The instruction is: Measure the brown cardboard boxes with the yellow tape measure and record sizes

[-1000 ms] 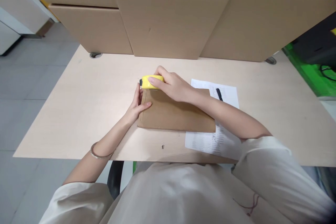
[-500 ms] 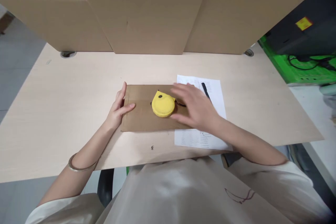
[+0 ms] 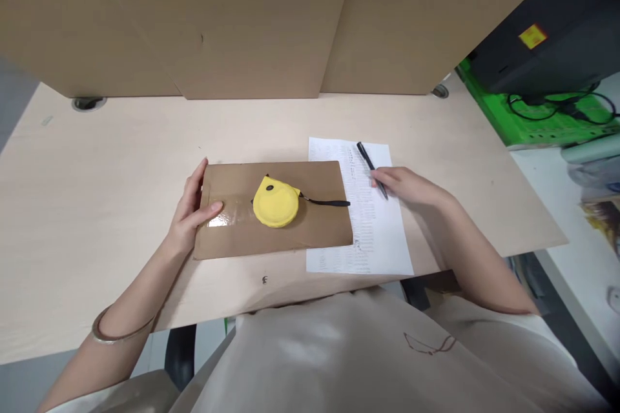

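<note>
A flat brown cardboard parcel (image 3: 320,232) lies on the desk in front of me. A yellow tape measure (image 3: 275,203) with a black strap rests on top of it. My left hand (image 3: 191,210) grips the parcel's left edge, thumb on its taped top. My right hand (image 3: 404,184) lies on a printed sheet of paper (image 3: 375,235) to the right of the parcel, its fingertips closing on a black pen (image 3: 371,168) that lies on the sheet.
Large cardboard boxes (image 3: 232,19) stand in a row along the back of the light wooden desk (image 3: 97,161). A green crate with black cables (image 3: 547,116) sits off the desk's right end. Cable grommets sit at both back corners.
My right hand let go of the tape measure, which now lies flat on the parcel, and moved right to the pen. My head turned slightly right.
</note>
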